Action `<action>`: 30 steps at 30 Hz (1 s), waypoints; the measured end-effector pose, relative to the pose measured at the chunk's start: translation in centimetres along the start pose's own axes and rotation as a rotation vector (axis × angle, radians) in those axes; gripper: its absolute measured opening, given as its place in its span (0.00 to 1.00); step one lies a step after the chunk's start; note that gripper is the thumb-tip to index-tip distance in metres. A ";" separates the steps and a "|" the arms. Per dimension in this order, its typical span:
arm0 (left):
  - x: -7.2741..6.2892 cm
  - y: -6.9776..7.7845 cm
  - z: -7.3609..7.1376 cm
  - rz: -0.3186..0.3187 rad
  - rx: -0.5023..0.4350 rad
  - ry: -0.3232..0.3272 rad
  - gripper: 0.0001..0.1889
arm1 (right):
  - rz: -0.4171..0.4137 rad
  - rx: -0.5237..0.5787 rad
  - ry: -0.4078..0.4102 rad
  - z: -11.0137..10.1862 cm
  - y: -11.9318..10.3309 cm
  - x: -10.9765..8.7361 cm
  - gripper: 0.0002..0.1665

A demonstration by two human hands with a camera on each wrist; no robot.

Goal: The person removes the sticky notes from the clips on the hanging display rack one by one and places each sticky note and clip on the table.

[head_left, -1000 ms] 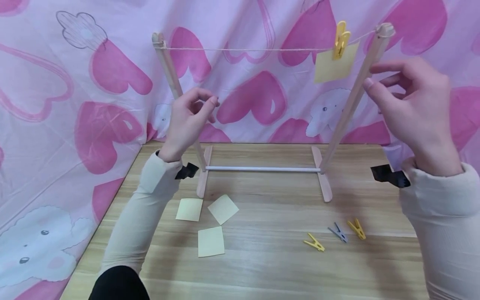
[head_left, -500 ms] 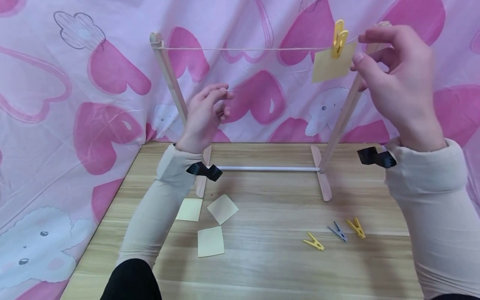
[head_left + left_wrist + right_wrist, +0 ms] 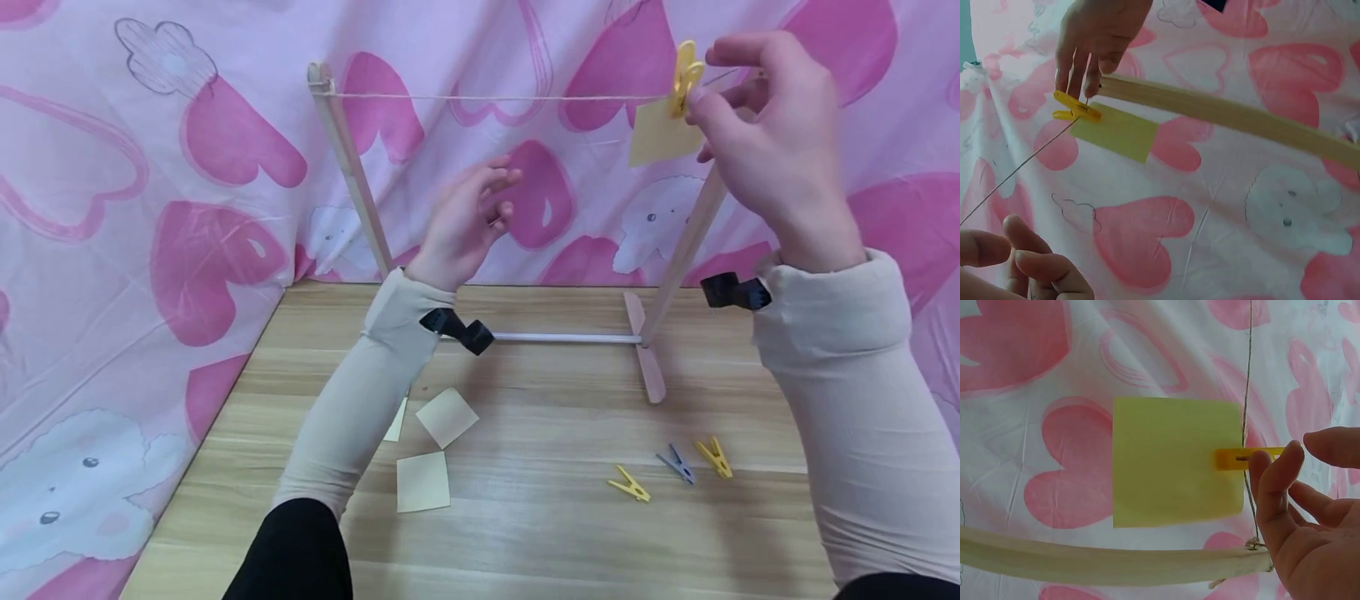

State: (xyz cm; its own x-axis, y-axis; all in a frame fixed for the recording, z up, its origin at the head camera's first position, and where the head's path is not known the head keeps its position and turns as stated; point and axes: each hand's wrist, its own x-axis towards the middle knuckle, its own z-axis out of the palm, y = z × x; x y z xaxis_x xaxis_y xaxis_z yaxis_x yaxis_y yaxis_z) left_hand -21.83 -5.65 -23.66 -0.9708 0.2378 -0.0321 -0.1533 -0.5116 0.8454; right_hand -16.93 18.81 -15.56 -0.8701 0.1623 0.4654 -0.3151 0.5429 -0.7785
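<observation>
A yellow clothespin (image 3: 684,77) clips a square yellow paper note (image 3: 657,135) to the string (image 3: 487,98) near its right end. My right hand (image 3: 783,142) is right beside this clothespin, its thumb and fingers apart. In the right wrist view the fingertips overlap the outer end of the clothespin (image 3: 1232,459), and the note (image 3: 1172,462) hangs flat. My left hand (image 3: 465,221) holds nothing; it hovers below the string with fingers loosely bent. The left wrist view has the clothespin (image 3: 1077,107) across the string, below the right hand's fingers.
A wooden stand has a left post (image 3: 352,167), a right post (image 3: 686,237) and a white crossbar (image 3: 562,338). On the table (image 3: 540,533) lie paper notes (image 3: 423,482) at left, partly behind the left sleeve, and yellow (image 3: 628,485) and blue (image 3: 678,465) clothespins at right. A heart-patterned cloth hangs behind.
My right hand has moved up and left from the right post to the clothespin. My left hand has moved right, away from the left post. The clipped note stays in place.
</observation>
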 end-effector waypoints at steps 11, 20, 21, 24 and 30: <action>1.4 -1.9 2.7 -0.071 0.037 -0.002 0.15 | 0.053 -0.064 -0.058 0.6 -0.2 1.2 0.25; 2.3 -3.5 4.3 -0.012 0.264 -0.002 0.14 | 0.084 -0.042 -0.151 0.8 -0.2 1.8 0.26; 2.3 -3.5 4.5 0.003 0.289 -0.007 0.15 | 0.084 -0.030 -0.155 0.9 -0.2 1.9 0.26; 2.3 -3.6 4.9 0.041 0.360 -0.036 0.16 | 0.068 -0.015 -0.161 1.0 -0.3 2.0 0.24; 2.5 -3.5 5.7 0.107 0.522 -0.106 0.20 | 0.064 0.012 -0.159 1.2 -0.5 2.1 0.25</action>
State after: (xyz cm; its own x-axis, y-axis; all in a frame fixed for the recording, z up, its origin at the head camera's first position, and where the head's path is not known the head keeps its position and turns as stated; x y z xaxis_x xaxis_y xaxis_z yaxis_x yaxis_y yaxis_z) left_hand -22.69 1.43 -23.62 -0.9480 0.3024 0.0996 0.0836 -0.0653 0.9944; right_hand -19.03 17.91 -14.75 -0.9373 0.0634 0.3426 -0.2605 0.5254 -0.8100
